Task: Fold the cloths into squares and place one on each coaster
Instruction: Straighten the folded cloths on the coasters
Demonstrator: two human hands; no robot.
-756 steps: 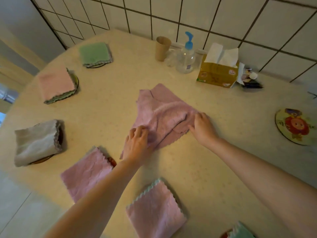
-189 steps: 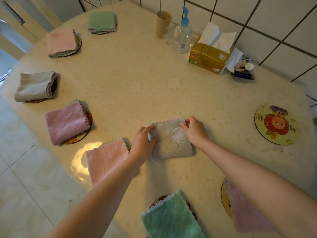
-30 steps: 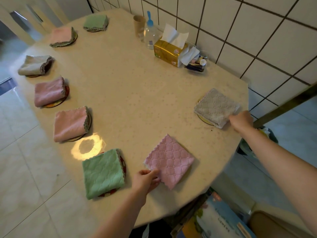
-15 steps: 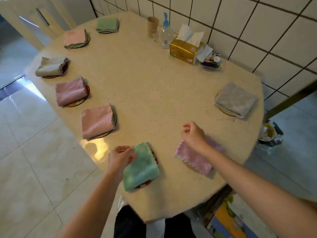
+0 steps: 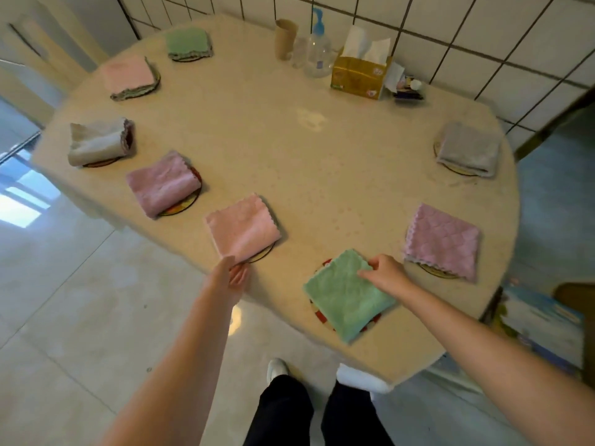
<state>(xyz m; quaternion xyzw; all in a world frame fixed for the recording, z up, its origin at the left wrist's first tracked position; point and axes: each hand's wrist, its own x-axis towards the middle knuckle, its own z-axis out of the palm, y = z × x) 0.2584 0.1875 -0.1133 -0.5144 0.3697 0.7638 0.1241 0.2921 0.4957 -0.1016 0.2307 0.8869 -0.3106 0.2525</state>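
Several folded cloths lie on round coasters around the beige table (image 5: 322, 162). My right hand (image 5: 384, 273) pinches the upper right edge of a folded green cloth (image 5: 346, 296) that lies on a red-rimmed coaster (image 5: 322, 317) near the front edge. My left hand (image 5: 233, 275) is at the table's edge with straight fingers, just below the near corner of a pink cloth (image 5: 243, 228) on its coaster (image 5: 262, 254). A mauve cloth (image 5: 442, 241) and a grey cloth (image 5: 468, 148) lie to the right. Further cloths lie along the left: mauve (image 5: 161, 185), beige (image 5: 98, 141), pink (image 5: 128, 75), green (image 5: 188, 43).
At the back by the tiled wall stand a paper cup (image 5: 285, 38), a pump bottle (image 5: 317, 49), a yellow tissue box (image 5: 362, 74) and small items (image 5: 407, 90). My legs and shoes (image 5: 277, 370) are on the tiled floor. Boxes (image 5: 544, 326) sit at the right of the table.
My right hand moved from the mauve cloth to the green cloth. My left hand left the green cloth and went left to the pink cloth's corner. The camera shifted.
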